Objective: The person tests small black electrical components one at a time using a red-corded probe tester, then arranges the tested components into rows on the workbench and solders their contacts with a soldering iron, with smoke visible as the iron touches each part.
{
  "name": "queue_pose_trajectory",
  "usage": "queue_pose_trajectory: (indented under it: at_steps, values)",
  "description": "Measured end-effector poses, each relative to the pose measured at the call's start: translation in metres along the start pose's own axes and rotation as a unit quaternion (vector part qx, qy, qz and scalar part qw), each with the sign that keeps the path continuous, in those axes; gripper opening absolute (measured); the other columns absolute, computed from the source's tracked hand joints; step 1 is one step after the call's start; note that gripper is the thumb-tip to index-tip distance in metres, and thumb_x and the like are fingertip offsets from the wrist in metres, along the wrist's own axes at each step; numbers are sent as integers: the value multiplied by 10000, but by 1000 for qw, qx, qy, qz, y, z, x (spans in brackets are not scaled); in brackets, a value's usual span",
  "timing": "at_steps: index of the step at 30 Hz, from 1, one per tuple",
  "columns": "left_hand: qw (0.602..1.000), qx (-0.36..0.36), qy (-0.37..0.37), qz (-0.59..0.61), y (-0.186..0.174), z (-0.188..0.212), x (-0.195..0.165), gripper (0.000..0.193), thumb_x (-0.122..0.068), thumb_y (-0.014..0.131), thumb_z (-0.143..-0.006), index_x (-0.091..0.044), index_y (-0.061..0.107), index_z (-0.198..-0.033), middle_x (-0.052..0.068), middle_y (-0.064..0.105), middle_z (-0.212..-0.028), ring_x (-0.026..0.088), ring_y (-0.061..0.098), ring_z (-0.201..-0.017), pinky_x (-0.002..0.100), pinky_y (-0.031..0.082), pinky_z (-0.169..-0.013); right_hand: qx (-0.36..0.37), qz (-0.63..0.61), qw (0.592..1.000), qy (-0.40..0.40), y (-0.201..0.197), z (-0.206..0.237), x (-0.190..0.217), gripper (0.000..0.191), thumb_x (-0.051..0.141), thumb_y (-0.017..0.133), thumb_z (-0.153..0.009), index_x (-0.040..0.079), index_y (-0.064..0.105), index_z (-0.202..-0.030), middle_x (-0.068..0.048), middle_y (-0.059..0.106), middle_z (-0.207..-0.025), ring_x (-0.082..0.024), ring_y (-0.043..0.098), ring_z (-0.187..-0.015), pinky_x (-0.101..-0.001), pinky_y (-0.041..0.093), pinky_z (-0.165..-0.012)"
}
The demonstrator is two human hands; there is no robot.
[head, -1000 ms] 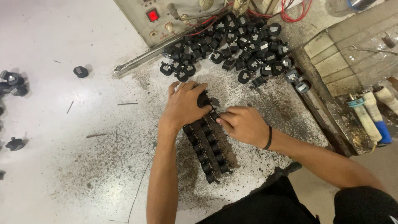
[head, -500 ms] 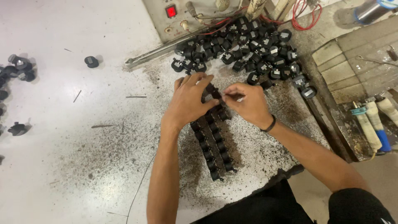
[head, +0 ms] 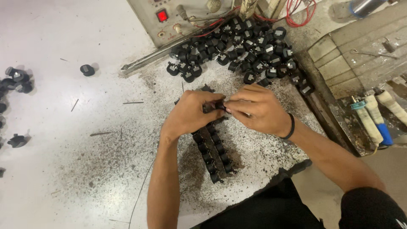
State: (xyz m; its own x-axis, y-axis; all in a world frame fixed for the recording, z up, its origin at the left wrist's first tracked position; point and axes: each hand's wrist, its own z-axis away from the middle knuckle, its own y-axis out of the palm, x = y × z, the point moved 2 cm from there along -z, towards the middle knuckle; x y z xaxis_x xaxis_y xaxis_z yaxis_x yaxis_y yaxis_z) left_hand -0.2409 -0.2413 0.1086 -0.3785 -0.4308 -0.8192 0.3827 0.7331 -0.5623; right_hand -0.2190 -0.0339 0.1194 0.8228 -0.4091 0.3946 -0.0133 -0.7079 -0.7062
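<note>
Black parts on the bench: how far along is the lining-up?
Done: two rows of black parts lie side by side on the white table, running from the hands toward the person. In hand: the left hand and right hand meet at the far end of the rows, pinching one small black piece. Left: a big loose pile by the control box, and a few strays at the left edge.

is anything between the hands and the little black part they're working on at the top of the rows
Nothing visible. The left hand and right hand already pinch the small black part directly, at the top end of the two rows of black parts.
</note>
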Motion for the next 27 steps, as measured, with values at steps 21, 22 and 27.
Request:
queue_pose_trajectory:
  at_steps: [21,22,27]
  values:
    - [998,-2,45,41,-3,12,-47,318,-119,806,-791,-34,764,-1095,124,785,-944,226,770,-784,335,600,-725,-63,-207,969,121,-1,41,-7,172,-35,756,-832,4,718,-994,-122,744,-1028,-200,756,-898,-286,618,-776]
    - [998,-4,47,40,-3,13,-48,317,-117,805,-787,-32,764,-1089,124,783,-942,229,766,-780,337,599,-717,-55,-190,974,108,-4,37,-4,192,-34,764,-817,-2,715,-1000,-127,738,-1029,-209,753,-901,-287,614,-767]
    - [997,-21,74,-27,0,18,-52,289,-117,802,-785,-24,759,-1055,138,758,-899,287,744,-778,370,582,-697,-13,-100,995,25,-15,18,13,173,-21,823,-817,23,706,-936,-99,715,-937,-211,708,-774,-305,558,-647]
